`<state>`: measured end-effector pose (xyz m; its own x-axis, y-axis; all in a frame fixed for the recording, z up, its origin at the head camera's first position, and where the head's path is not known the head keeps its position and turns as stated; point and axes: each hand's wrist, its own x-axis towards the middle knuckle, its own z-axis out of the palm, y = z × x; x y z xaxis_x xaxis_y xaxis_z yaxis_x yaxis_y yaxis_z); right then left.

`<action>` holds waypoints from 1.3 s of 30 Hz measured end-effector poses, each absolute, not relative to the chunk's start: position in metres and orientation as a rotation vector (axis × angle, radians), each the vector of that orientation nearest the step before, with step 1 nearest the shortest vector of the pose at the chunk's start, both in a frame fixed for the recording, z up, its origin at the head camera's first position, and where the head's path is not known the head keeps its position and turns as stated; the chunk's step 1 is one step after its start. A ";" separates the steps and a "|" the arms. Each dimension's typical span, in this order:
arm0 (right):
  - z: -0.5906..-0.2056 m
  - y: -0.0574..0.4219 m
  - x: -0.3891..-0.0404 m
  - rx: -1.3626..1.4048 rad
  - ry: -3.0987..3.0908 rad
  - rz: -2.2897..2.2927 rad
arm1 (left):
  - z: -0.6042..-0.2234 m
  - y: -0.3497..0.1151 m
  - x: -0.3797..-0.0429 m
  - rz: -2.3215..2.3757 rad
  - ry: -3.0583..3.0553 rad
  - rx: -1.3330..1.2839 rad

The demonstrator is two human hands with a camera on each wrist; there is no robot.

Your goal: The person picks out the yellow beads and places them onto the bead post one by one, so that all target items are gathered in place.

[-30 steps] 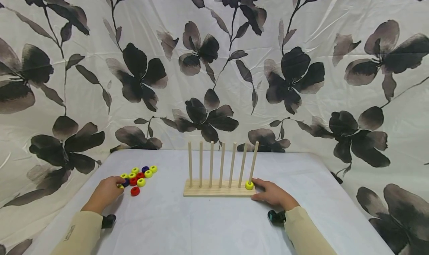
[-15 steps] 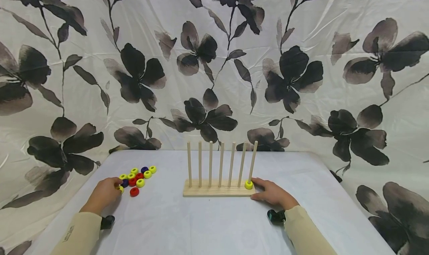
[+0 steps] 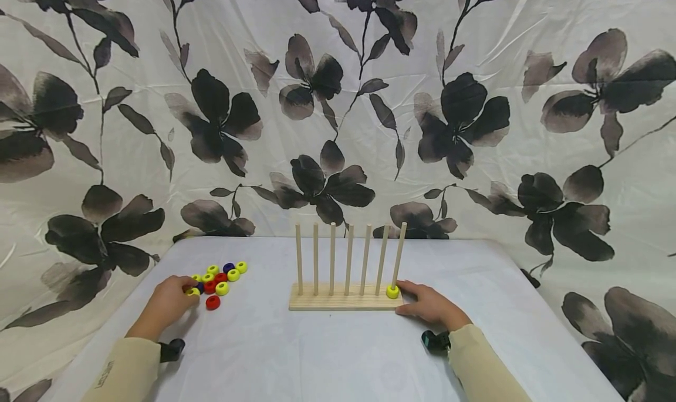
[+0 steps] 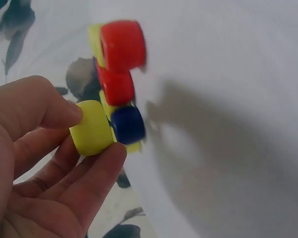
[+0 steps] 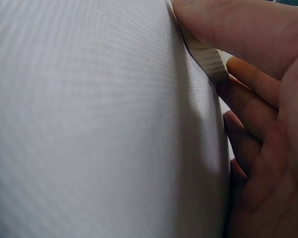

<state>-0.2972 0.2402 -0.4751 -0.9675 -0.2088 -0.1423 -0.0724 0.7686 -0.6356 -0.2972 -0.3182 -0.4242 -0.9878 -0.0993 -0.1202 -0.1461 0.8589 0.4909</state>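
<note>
At the left of the head view my left hand (image 3: 168, 306) pinches a yellow bead (image 4: 92, 128) between thumb and fingertips. Just beyond it are a blue bead (image 4: 128, 125) and several red and yellow beads. My right hand (image 3: 430, 304) holds the right end of a wooden peg stand (image 3: 327, 302), its thumb along the front edge and fingers behind. In the right wrist view the end of the wooden base (image 5: 208, 62) shows between thumb and fingers. One yellow bead (image 3: 392, 292) sits at the bottom of the rightmost peg.
A loose cluster of beads lies on the white-covered table (image 3: 317, 355), with a red bead (image 3: 213, 303) nearest the front. Several upright pegs (image 3: 333, 255) rise from the stand. A flowered curtain (image 3: 391, 155) hangs behind the table.
My left hand has shifted slightly, and the yellow bead in its fingertips shows more now. The right hand and the peg stand stay in place.
</note>
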 end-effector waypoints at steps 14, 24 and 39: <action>-0.475 0.241 -0.297 -0.217 2.762 -0.983 | -0.412 -0.283 -0.296 0.928 2.958 -0.146; -0.475 0.241 -0.297 -0.241 2.764 -0.996 | -0.398 -0.253 -0.294 1.003 2.987 -0.040; -0.477 0.242 -0.298 -0.241 2.775 -0.970 | -0.376 -0.212 -0.287 1.102 3.014 0.185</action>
